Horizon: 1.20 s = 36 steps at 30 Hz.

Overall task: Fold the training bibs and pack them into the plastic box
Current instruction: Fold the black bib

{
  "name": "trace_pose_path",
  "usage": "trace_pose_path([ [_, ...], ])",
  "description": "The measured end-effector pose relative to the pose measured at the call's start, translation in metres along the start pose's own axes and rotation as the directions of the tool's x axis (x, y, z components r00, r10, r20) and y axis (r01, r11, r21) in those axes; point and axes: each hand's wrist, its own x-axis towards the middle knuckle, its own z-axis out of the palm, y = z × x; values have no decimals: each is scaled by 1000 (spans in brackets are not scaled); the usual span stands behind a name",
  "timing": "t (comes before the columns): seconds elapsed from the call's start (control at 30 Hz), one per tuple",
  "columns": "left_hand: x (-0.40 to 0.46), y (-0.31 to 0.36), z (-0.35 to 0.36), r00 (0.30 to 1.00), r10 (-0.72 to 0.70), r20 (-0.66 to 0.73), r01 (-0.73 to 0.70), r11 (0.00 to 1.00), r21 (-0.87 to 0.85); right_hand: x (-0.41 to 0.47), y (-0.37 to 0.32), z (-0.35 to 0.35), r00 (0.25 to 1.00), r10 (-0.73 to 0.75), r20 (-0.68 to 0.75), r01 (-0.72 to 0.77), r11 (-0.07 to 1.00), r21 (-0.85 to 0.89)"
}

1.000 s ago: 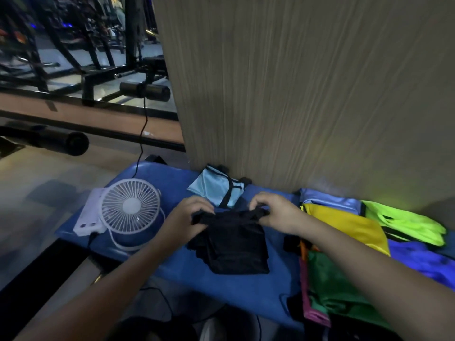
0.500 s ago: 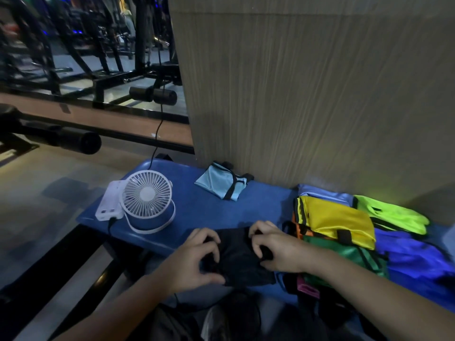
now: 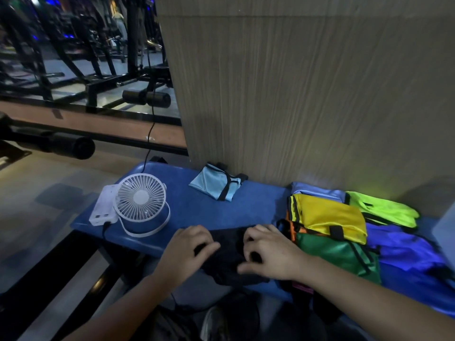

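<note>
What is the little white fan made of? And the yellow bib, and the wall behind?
Fan: looks like matte white plastic, with thin molded grille spokes. Yellow bib: thin cloth, probably synthetic; it shines softly and creases, with black trim. Wall: seems wood or a wood-look panel, with fine upright grain lines. Which one, I cannot tell.

Black bib (image 3: 230,257) on blue bench (image 3: 202,212); white fan (image 3: 140,201) and power bank (image 3: 103,205); light-blue bib (image 3: 213,185) with black trim; yellow (image 3: 330,216), neon-green (image 3: 381,210), green (image 3: 337,254), purple (image 3: 403,252) bibs; wood-grain beige wall (image 3: 295,94).
</note>
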Motion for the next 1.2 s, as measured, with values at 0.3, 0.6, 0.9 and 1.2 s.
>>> trace_pose_path([
  [0.3, 25, -10, 0, 776, -523, 353, 439, 849, 293, 39, 22, -16, 861, 454, 229, -481, 873, 81],
  [0.6, 11, -8, 2, 820, -499, 281, 521, 854, -5, 33, 11, -11, 915, 355, 193, -399, 870, 290],
  [0.9, 26, 55, -38, 812, -501, 299, 545, 467, -697, -12, 3, -57, 850, 522, -69, -142, 353, 925],
  [1.2, 66, 107, -12, 783, -558, 273, 547, 411, -729, -71, 22, -69, 724, 682, -110, -47, 207, 977],
])
